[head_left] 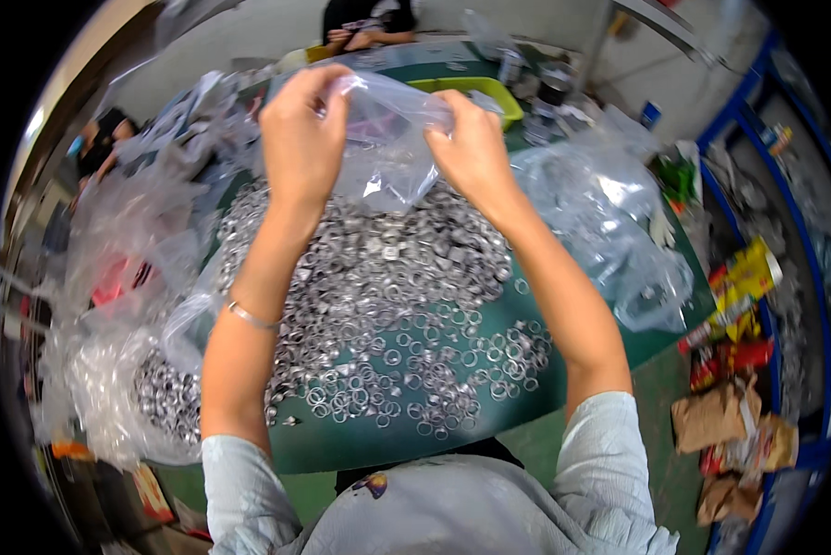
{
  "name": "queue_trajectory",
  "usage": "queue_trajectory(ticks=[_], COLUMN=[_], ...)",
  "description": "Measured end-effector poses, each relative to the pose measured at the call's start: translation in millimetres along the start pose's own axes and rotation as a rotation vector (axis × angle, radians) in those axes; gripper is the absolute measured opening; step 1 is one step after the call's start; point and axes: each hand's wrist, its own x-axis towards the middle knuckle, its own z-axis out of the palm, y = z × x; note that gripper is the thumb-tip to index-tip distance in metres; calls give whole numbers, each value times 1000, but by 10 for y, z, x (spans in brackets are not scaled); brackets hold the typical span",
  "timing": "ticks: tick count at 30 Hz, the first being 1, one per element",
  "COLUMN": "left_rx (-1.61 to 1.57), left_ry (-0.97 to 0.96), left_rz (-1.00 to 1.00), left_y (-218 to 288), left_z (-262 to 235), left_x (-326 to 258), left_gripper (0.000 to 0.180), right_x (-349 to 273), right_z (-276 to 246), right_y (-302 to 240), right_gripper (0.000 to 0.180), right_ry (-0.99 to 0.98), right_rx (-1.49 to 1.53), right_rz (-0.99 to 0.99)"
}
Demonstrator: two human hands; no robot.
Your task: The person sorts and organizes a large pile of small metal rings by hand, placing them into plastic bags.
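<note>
At twelve o'clock, over a heap of small silver metal rings (392,250) on the dark-green worktop (341,446), the left hand (302,129) and right hand (473,153) pinch the rim of a clear plastic bag (380,181), seemingly opening it, and the next move likely calls for parting its mouth.

the head view, from the left one of two fisheye cameras worn side by side on the person's head, faces down and forward over the table (341,442), near the left hand (302,139) and right hand (468,150), with the shirt (434,513) along its lower edge.
</note>
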Motion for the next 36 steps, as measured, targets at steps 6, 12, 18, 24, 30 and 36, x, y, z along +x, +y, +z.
queue_trajectory(ticks=[6,12,18,24,30,36], left_rx=[-282,-572,-542,-393,-72,201], left_ry=[-327,-576,-590,-442,-163,117], left_rz=[215,275,259,164,-11,-65], left_y=[1034,1675,1508,1457,1012,270], left_z=[374,1238,1520,615,-497,-1123], left_x=[-324,-1100,-1439,-1063,-990,-895], left_gripper=[15,14,14,13,16,18], right_x=[-1078,-2130,-2410,-1999,-1250,-495], right_z=[-1502,-2171,-1994,-1833,-919,370], right_y=[-365,-312,-163,-261,-530,-604], right_gripper=[32,31,31,33,31,28], right_ry=[52,180,154,88,-94,-143], right_rx=[-372,-657,-679,-432,-207,-34], right_rz=[16,317,355,182,-129,-400])
